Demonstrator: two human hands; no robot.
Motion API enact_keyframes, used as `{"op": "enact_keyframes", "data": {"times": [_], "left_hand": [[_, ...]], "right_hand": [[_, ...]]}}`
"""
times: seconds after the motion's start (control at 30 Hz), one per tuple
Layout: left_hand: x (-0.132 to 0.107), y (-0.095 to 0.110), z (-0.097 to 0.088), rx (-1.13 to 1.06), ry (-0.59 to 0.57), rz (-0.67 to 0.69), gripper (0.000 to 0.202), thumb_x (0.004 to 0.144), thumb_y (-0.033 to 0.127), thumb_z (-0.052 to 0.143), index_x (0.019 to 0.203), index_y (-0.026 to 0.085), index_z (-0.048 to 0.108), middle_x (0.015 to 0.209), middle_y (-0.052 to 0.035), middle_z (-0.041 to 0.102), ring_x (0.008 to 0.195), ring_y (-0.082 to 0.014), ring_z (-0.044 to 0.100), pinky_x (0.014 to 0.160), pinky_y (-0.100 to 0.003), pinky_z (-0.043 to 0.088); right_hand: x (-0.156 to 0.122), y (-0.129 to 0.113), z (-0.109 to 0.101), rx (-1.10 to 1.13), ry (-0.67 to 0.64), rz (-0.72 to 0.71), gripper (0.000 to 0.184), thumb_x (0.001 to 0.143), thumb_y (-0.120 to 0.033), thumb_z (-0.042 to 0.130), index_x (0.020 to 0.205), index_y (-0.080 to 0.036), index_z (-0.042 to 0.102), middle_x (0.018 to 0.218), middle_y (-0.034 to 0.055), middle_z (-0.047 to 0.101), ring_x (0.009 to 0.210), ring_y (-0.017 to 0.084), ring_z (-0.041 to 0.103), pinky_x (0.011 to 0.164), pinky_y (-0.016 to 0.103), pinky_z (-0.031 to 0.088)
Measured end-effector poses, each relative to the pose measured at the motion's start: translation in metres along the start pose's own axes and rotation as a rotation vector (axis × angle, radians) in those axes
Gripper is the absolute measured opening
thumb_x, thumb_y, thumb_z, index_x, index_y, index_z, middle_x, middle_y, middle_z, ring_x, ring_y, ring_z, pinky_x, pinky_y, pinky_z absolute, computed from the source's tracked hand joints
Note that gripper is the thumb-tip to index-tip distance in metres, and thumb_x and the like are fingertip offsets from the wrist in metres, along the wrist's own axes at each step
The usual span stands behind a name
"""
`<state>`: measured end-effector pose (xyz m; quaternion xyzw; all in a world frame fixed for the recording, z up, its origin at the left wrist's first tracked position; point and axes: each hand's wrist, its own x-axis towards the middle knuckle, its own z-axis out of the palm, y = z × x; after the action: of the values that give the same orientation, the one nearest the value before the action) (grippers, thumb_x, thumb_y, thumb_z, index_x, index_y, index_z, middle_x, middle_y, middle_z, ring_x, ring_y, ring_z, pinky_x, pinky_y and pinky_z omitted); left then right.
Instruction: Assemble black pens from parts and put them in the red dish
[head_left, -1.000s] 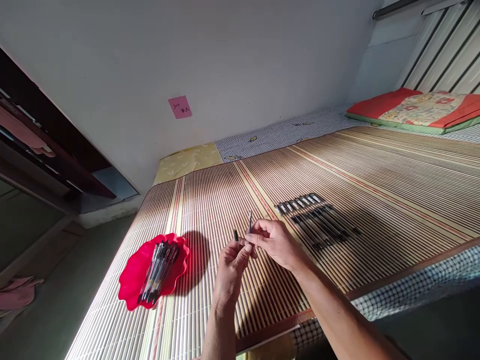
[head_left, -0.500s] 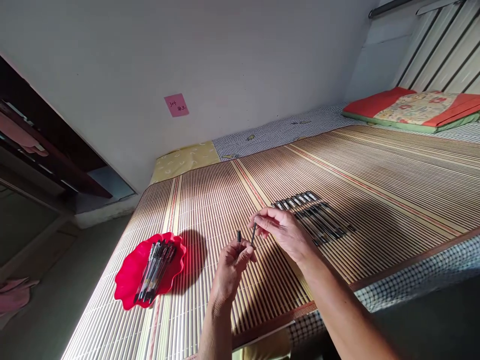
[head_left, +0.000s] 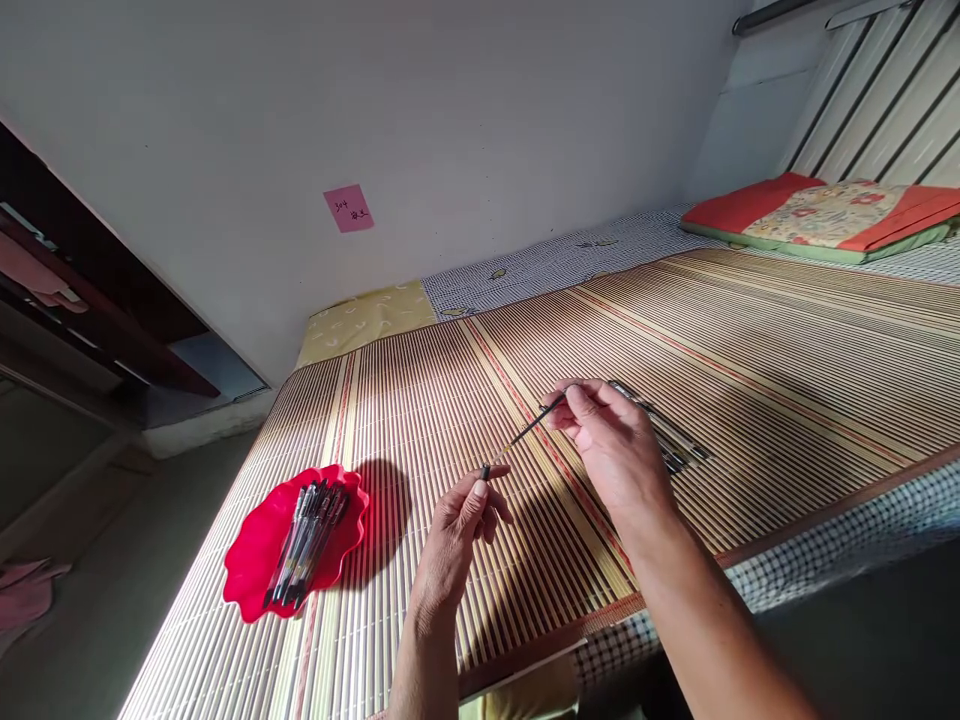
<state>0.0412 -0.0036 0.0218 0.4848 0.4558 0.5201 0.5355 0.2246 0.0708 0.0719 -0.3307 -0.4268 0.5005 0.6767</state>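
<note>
My left hand (head_left: 455,535) hovers over a bamboo mat (head_left: 787,350) and pinches a small dark pen part (head_left: 485,471) between thumb and fingers. My right hand (head_left: 611,445) is closed on the far end of a thin dark pen refill (head_left: 525,436), which slants down towards the left hand's piece. Its near tip lies close to that piece; whether they touch is unclear. A row of black pens (head_left: 667,440) lies on the mat just behind the right hand, mostly hidden by it.
A red scalloped dish (head_left: 259,545) with several black pens (head_left: 304,540) sits on the mat at the left. A pink sticky note (head_left: 348,208) hangs on the white wall. A red and floral cushion (head_left: 825,215) lies at the far right. The mat's front edge runs near my forearms.
My right hand moved right and away from the left, drawing the thin refill out to an angled line between the hands. The left hand stayed roughly in place.
</note>
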Motion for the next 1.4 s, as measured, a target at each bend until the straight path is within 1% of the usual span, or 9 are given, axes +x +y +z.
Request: {"op": "enact_keyframes", "data": {"times": [0.13,0.3,0.57,0.73,0.87,1.0,1.13,1.3,1.4], "left_hand": [[-0.002,0.003,0.0,0.03,-0.048,0.005,0.047,0.102,0.051,0.055,0.127,0.016,0.073,0.079,-0.0052,0.067,0.062,-0.0127,0.043,0.06,-0.025,0.037],[-0.002,0.004,0.001,0.053,-0.052,-0.001,0.048,0.102,0.052,0.055,0.129,0.017,0.073,0.079,-0.0052,0.068,0.063,-0.0137,0.043,0.063,-0.026,0.038],[-0.001,0.002,-0.001,0.092,-0.035,0.019,0.047,0.102,0.052,0.054,0.127,0.017,0.073,0.078,-0.004,0.066,0.063,-0.0132,0.042,0.063,-0.026,0.037],[-0.002,0.002,0.0,0.105,-0.013,0.022,0.045,0.103,0.052,0.053,0.118,0.016,0.073,0.077,-0.0042,0.067,0.06,-0.0129,0.043,0.061,-0.026,0.036],[-0.002,0.002,0.0,0.142,-0.02,0.044,0.041,0.102,0.051,0.054,0.108,0.016,0.075,0.076,-0.0043,0.066,0.061,-0.0128,0.044,0.061,-0.026,0.037],[-0.004,0.007,0.002,0.2,-0.07,0.048,0.038,0.101,0.049,0.058,0.107,0.017,0.077,0.077,-0.0039,0.065,0.063,-0.0127,0.046,0.062,-0.026,0.037],[-0.006,0.012,0.007,0.114,-0.1,0.011,0.04,0.101,0.05,0.058,0.11,0.016,0.076,0.074,-0.0033,0.064,0.059,-0.0112,0.042,0.058,-0.026,0.033],[-0.006,0.011,0.009,-0.089,-0.099,-0.015,0.037,0.101,0.049,0.059,0.108,0.014,0.073,0.068,-0.002,0.064,0.056,-0.0095,0.036,0.054,-0.025,0.025],[-0.006,0.009,0.008,-0.143,-0.093,-0.039,0.036,0.101,0.048,0.059,0.105,0.014,0.071,0.066,-0.0009,0.063,0.053,-0.0082,0.035,0.052,-0.024,0.023]], "right_hand": [[0.0,-0.001,0.0,0.0,0.027,-0.042,0.019,0.09,-0.04,0.074,0.093,-0.022,0.069,0.091,0.0045,0.075,0.076,0.015,0.069,0.076,0.033,0.06],[0.0,0.001,-0.002,-0.047,-0.028,-0.027,0.02,0.091,-0.04,0.073,0.096,-0.021,0.069,0.092,0.0056,0.075,0.082,0.018,0.071,0.077,0.034,0.06],[-0.003,-0.009,-0.001,-0.13,-0.111,-0.055,0.018,0.094,-0.039,0.07,0.096,-0.021,0.071,0.09,0.0045,0.075,0.074,0.016,0.069,0.076,0.033,0.062],[-0.006,-0.023,0.001,-0.187,-0.195,-0.111,0.017,0.094,-0.038,0.07,0.093,-0.022,0.072,0.09,0.004,0.075,0.073,0.015,0.07,0.074,0.032,0.062],[-0.005,-0.025,-0.001,-0.214,-0.187,-0.113,0.018,0.094,-0.039,0.07,0.092,-0.022,0.072,0.089,0.004,0.075,0.07,0.015,0.07,0.072,0.032,0.062],[-0.005,-0.022,0.001,-0.241,-0.191,-0.1,0.021,0.094,-0.04,0.07,0.09,-0.02,0.071,0.089,0.0048,0.076,0.067,0.014,0.069,0.068,0.029,0.061],[-0.009,-0.017,0.006,-0.254,-0.308,-0.076,0.023,0.096,-0.042,0.067,0.091,-0.02,0.071,0.091,0.0055,0.077,0.066,0.013,0.069,0.068,0.028,0.06],[-0.008,-0.011,0.003,-0.369,-0.62,0.037,0.025,0.092,-0.044,0.073,0.1,-0.02,0.078,0.102,0.0083,0.079,0.088,0.019,0.073,0.085,0.033,0.06],[-0.004,-0.01,-0.003,-0.368,-0.587,0.047,0.03,0.098,-0.044,0.063,0.111,-0.021,0.078,0.111,0.01,0.078,0.094,0.019,0.072,0.088,0.034,0.059]]}}
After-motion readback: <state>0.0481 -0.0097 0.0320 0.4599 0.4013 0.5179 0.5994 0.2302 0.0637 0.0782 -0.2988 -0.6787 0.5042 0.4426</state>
